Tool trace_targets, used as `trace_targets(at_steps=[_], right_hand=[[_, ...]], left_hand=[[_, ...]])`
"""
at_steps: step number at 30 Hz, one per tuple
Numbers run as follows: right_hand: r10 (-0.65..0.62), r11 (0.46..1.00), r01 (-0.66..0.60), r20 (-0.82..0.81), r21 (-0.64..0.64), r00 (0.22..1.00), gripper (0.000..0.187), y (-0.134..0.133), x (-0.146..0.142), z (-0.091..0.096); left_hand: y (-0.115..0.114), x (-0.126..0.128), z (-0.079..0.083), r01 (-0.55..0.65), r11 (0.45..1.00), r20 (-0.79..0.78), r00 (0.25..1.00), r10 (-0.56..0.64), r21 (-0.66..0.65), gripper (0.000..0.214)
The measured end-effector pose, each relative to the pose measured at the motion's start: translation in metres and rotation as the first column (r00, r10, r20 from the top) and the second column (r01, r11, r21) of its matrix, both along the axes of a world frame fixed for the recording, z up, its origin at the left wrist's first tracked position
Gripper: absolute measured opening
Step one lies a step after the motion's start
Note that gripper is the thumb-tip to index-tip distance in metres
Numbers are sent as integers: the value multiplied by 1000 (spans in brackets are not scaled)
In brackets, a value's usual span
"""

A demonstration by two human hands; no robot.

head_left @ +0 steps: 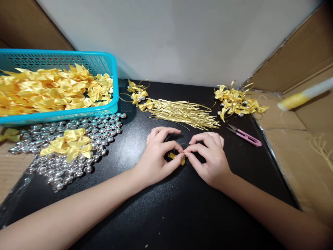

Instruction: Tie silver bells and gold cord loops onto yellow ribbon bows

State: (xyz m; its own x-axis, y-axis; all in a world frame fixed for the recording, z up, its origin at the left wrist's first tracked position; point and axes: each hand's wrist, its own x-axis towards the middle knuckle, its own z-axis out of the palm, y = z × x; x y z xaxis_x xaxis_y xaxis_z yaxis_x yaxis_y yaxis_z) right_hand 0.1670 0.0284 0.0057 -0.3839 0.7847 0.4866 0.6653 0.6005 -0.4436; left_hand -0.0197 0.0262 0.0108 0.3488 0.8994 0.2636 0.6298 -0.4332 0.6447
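Observation:
My left hand and my right hand meet over the middle of the black table. Thumb and index finger of each are pinched together, tip to tip, on a thin gold cord that loops up behind the fingertips. A yellow ribbon bow hangs at the cord, partly covered by my left fingers. Whether a bead is with this bow I cannot tell. Beyond my hands lies a bundle of cut gold cords. Pink thread snips rest to the right, past my right hand.
A turquoise basket full of yellow bows stands at the back left. Silver beads spread before it, with loose bows on top. Finished-looking bows with cords and beads lie in a small group and a larger pile.

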Motion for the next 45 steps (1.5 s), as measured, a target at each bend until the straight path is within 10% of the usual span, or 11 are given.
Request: trace_targets(at_steps=[45], right_hand=[[-32,996,31,-12,-85,999,9,1,1,-1]], left_hand=[[-3,0,0,-35,998,52,998,33,44,4]])
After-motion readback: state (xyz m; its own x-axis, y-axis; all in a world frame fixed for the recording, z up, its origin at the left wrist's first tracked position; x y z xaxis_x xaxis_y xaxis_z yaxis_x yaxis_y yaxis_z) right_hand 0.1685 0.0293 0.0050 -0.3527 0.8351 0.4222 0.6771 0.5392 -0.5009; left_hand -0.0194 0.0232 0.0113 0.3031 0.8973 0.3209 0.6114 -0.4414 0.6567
